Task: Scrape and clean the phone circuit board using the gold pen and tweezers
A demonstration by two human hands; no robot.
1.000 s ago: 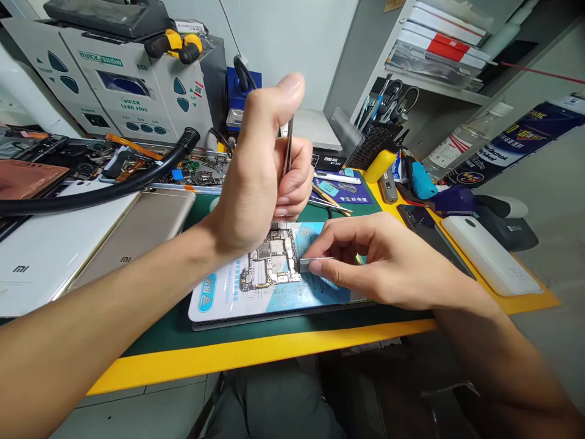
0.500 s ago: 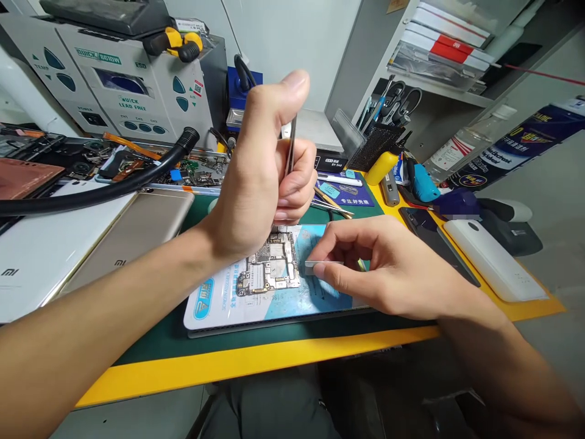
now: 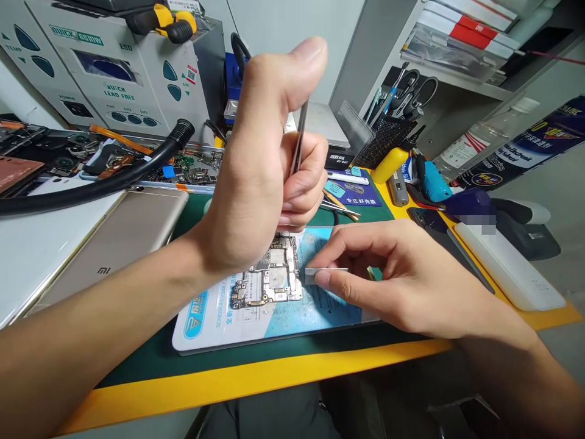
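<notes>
My left hand (image 3: 267, 164) is closed around slim metal tweezers (image 3: 299, 139), thumb raised. The lower end of the tweezers is hidden behind the fingers, above a phone circuit board (image 3: 278, 274). That board lies on a white and blue box (image 3: 292, 329), and my left wrist covers part of it. To the right of the board, my right hand (image 3: 388, 274) pinches a thin, flat, silvery-white piece (image 3: 313, 276) between thumb and forefinger. Its exact kind cannot be made out. Its left end sits close to the board's right edge, and I cannot tell whether they touch.
A hot air station (image 3: 119, 67) stands at the back left, its black hose (image 3: 114, 189) crossing over phones and loose boards. A gold phone (image 3: 123, 238) lies left of the box. Behind my right hand are a mesh tool holder (image 3: 388, 143), a yellow bottle (image 3: 390, 164) and a white power bank (image 3: 507, 262).
The whole view has shifted slightly closer. Both hands keep their grips, and the board and box stay in place beneath them.
</notes>
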